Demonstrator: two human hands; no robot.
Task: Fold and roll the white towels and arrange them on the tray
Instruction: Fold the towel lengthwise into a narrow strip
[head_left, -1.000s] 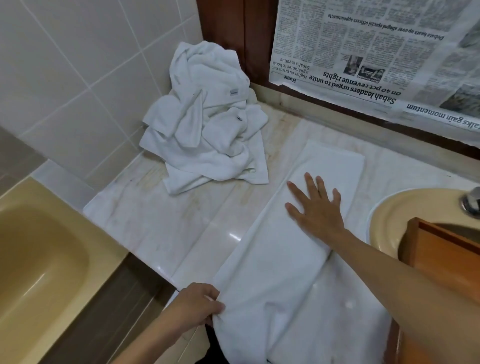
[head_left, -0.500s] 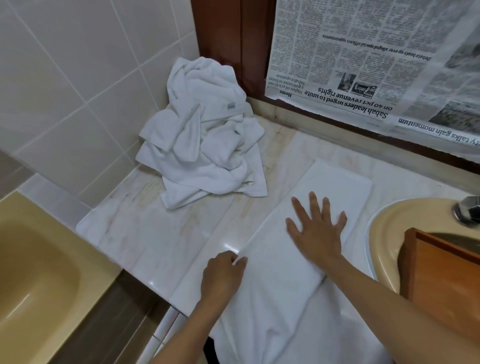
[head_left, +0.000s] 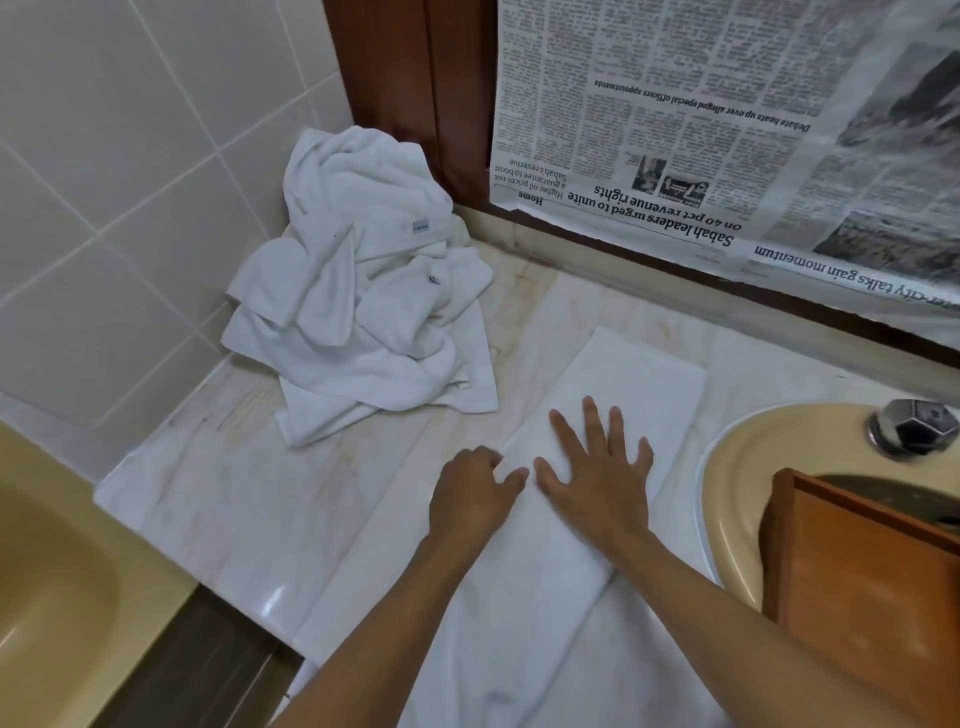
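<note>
Now the left hand (head_left: 475, 493) has come up from the near edge of the counter (head_left: 249, 493) to sit just beside the right hand (head_left: 597, 478), fingers curled at the long left edge of the folded towel (head_left: 639, 379); whether they pinch cloth I cannot tell. Right fingers stay spread flat on it, midway between near edge and back. Lengthwise fold looks laid, so rolling seems next; the towel heap (head_left: 363, 322) waits in the far left corner

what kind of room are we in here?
A bathroom, most likely: a sink with a tap on the right, a bathtub lower left, a tiled wall, and a towel spread on the marble counter.
</note>
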